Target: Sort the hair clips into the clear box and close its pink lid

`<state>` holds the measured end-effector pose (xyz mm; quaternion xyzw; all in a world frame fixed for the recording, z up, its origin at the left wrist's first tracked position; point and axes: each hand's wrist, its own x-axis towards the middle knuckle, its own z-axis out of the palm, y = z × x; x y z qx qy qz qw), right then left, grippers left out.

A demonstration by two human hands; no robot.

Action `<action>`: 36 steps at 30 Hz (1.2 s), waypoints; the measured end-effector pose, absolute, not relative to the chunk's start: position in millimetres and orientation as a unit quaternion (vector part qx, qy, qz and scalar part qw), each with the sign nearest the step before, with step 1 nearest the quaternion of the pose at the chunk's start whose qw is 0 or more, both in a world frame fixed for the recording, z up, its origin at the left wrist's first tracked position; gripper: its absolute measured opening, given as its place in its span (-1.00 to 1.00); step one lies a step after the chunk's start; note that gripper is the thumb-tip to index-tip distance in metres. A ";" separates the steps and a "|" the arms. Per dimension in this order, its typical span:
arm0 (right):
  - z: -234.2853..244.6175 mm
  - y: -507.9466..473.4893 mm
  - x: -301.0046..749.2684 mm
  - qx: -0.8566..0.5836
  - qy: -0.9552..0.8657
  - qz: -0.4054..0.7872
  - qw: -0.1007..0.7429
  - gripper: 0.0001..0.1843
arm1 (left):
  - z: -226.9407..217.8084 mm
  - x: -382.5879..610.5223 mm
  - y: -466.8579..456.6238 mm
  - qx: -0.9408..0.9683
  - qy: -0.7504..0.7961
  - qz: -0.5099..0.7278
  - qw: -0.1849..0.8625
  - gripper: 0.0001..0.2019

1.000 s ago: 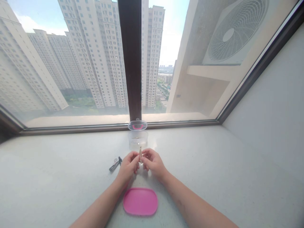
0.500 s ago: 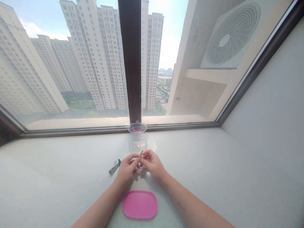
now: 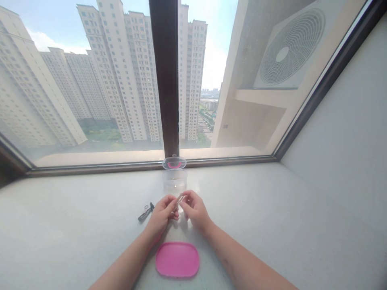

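Note:
Between my two hands is a slim beige hair clip (image 3: 179,198), tilted, with a narrow gap along its length. My left hand (image 3: 162,212) pinches its lower end between thumb and fingers. At the upper end, the fingertips of my right hand (image 3: 196,208) are closed on it. Just beyond the hands stands a clear plastic container (image 3: 175,177), its lid with a pink handle (image 3: 174,164) raised at the back. Small items inside it are too faint to name. Left of my left hand lie some black clip-like pieces (image 3: 145,213), partly hidden by it.
A pink oval tray (image 3: 177,259) lies between my forearms on the white sill (image 3: 75,225). Behind the container runs the dark window frame (image 3: 171,100). A white wall (image 3: 341,133) closes off the right side.
The hair clip has turned from nearly upright to a slant, showing the gap along it. My right fingers have shifted toward its upper end. The container and tray stay in place.

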<state>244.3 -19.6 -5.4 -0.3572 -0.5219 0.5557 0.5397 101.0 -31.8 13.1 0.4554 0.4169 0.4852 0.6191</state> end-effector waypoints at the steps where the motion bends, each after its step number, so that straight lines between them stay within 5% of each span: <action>1: -5.7 -18.7 245.0 -0.364 -0.515 0.547 0.551 -0.73 | 11.8 101.1 -31.2 0.455 0.426 0.491 0.609 -0.68; 19: -4.2 -14.8 247.5 -0.425 -0.528 0.504 0.535 -0.80 | 13.0 101.6 -32.1 0.497 0.499 0.515 0.489 -0.72; 30: -5.7 -12.2 246.9 -0.413 -0.474 0.527 0.572 -0.67 | 16.5 97.8 -30.1 0.491 0.500 0.553 0.451 -0.71; 36: -4.5 -13.6 247.3 -0.446 -0.493 0.510 0.546 -0.78 | 33.5 72.7 -19.3 0.468 0.530 0.612 0.354 -0.71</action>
